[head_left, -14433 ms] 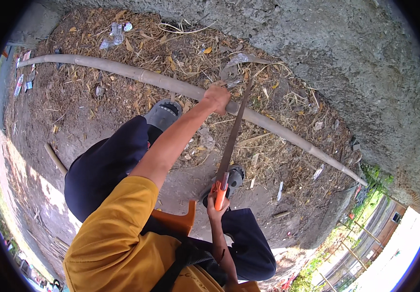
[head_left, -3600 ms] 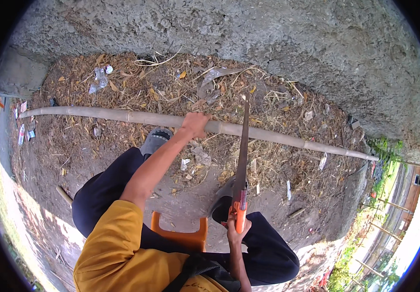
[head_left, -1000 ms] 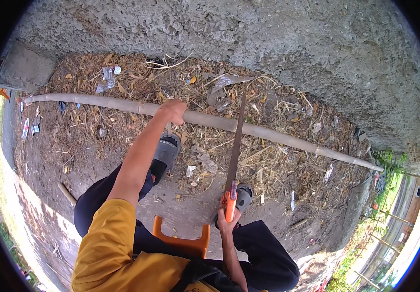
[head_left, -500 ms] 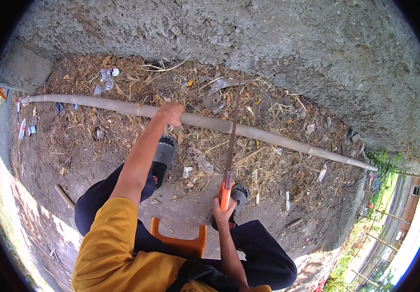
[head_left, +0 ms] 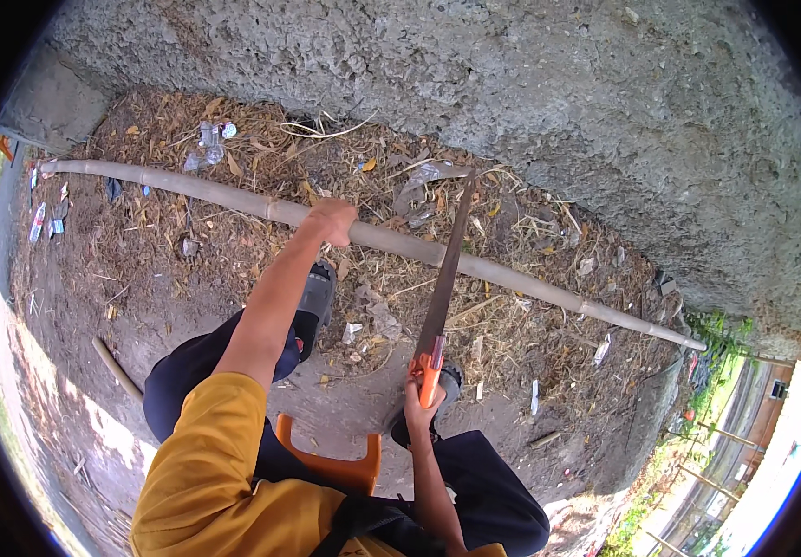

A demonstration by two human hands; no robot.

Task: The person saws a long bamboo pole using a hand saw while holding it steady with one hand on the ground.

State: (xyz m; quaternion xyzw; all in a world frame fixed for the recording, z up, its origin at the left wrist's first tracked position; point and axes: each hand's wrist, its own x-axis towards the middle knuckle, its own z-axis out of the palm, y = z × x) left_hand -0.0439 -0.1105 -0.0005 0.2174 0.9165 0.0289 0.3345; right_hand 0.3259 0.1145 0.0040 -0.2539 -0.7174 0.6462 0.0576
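A long bamboo pole (head_left: 530, 286) stretches across the whole view, from far left to lower right. My left hand (head_left: 333, 221) is wrapped round it near its middle. My right hand (head_left: 424, 397) grips the orange handle of a handsaw (head_left: 448, 275). The saw's brown blade points away from me and crosses over the pole, to the right of my left hand. Whether its teeth touch the bamboo I cannot tell. Both of my dark shoes are on the ground on the near side of the pole.
A rough grey concrete wall (head_left: 549, 84) rises along the far side. Dry leaves, straw and plastic scraps litter the soil. An orange plastic stool (head_left: 360, 475) stands between my legs. At the left lie a short stick (head_left: 116, 369) and a plastic bottle (head_left: 38, 223).
The saw's blade has tilted, showing more of its flat side, and its tip leans further right. My right hand has shifted slightly nearer and left. My left hand keeps its hold on the pole.
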